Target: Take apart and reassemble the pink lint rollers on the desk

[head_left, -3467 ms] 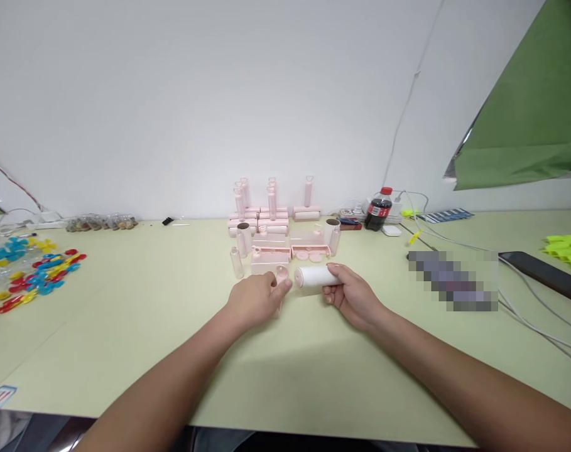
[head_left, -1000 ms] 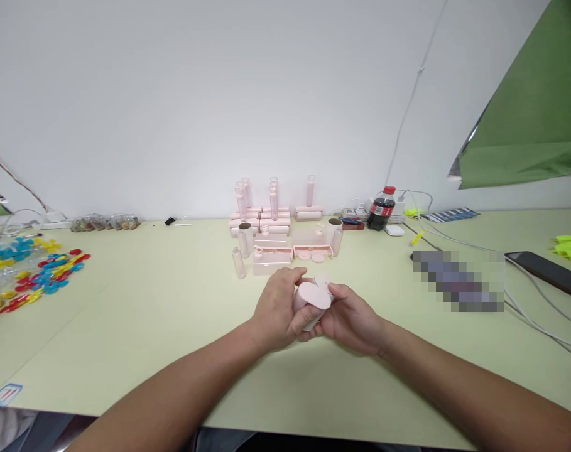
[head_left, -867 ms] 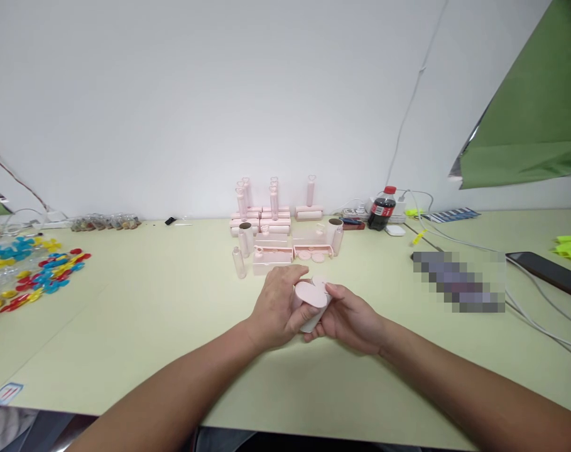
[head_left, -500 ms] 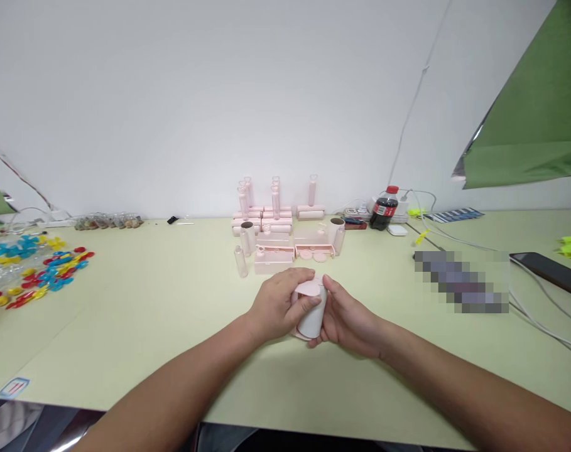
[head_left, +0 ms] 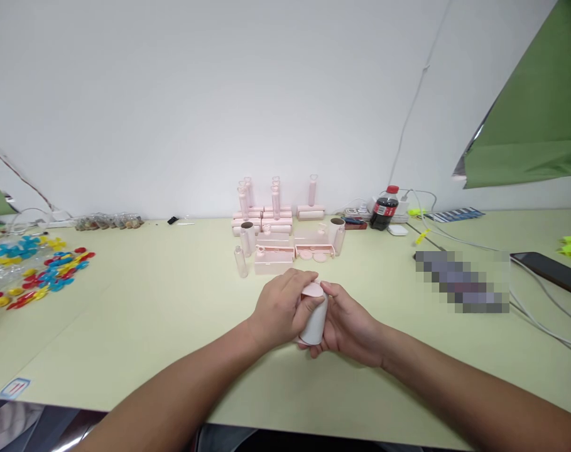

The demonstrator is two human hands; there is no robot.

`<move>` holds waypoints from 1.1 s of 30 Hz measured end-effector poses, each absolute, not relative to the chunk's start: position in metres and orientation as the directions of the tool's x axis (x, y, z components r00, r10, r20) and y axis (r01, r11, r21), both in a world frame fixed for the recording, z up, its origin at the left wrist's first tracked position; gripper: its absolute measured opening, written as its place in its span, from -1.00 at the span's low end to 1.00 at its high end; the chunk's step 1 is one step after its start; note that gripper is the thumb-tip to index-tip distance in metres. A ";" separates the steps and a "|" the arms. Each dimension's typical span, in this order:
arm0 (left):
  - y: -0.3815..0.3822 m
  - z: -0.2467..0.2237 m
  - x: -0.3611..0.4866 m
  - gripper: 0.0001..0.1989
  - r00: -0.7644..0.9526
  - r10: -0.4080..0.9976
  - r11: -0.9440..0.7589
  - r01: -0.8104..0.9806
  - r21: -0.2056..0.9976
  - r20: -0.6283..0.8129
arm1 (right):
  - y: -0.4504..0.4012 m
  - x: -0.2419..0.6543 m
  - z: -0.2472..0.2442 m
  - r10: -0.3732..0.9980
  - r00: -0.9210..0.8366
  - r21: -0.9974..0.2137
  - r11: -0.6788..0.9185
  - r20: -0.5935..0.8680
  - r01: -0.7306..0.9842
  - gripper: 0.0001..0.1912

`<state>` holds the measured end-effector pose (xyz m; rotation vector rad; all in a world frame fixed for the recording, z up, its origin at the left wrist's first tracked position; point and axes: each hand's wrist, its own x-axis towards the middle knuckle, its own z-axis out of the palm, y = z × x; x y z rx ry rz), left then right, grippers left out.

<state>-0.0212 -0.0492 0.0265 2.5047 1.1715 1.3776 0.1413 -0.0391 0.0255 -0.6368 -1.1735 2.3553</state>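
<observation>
Since earlier, the white lint roll (head_left: 316, 325) has swung nearly upright, inboard of the near edge of the worktop (head_left: 148, 301). I find left hand (head_left: 281, 307) gripping the pink cover (head_left: 313, 289), right hand (head_left: 348, 320) the roll; I'd press squarely, evenly.

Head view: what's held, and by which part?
White roll with pink cover: left grip at the cover's upper end, right grip along the roll's right side.

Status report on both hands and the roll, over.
Left hand closed on pink cover. Right hand holding white roll, nearly upright. Pink parts beyond, apart from both hands.
</observation>
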 end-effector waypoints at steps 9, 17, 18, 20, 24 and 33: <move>-0.046 0.024 -0.028 -0.70 0.359 0.564 -0.786 0.508 0.351 0.743 | -0.037 0.144 0.024 0.607 -0.780 -0.882 -0.440 -0.152 -0.171 -0.44; -0.048 0.025 -0.027 -0.75 0.369 0.529 -0.792 0.538 0.289 0.764 | -0.041 0.145 0.027 0.615 -0.774 -0.890 -0.426 -0.152 -0.163 -0.43; -0.049 0.026 -0.027 -0.76 0.369 0.530 -0.789 0.545 0.284 0.763 | -0.042 0.144 0.027 0.617 -0.771 -0.887 -0.431 -0.157 -0.164 -0.43; -0.049 0.028 -0.027 -0.77 0.368 0.536 -0.780 0.560 0.279 0.760 | -0.043 0.143 0.027 0.618 -0.768 -0.880 -0.444 -0.166 -0.167 -0.43; -0.050 0.031 -0.028 -0.79 0.371 0.554 -0.774 0.559 0.297 0.745 | -0.045 0.141 0.026 0.614 -0.771 -0.870 -0.460 -0.168 -0.177 -0.41; -0.054 0.036 -0.030 -0.75 0.409 0.601 -0.775 0.506 0.377 0.687 | -0.047 0.142 0.025 0.603 -0.786 -0.872 -0.449 -0.136 -0.194 -0.45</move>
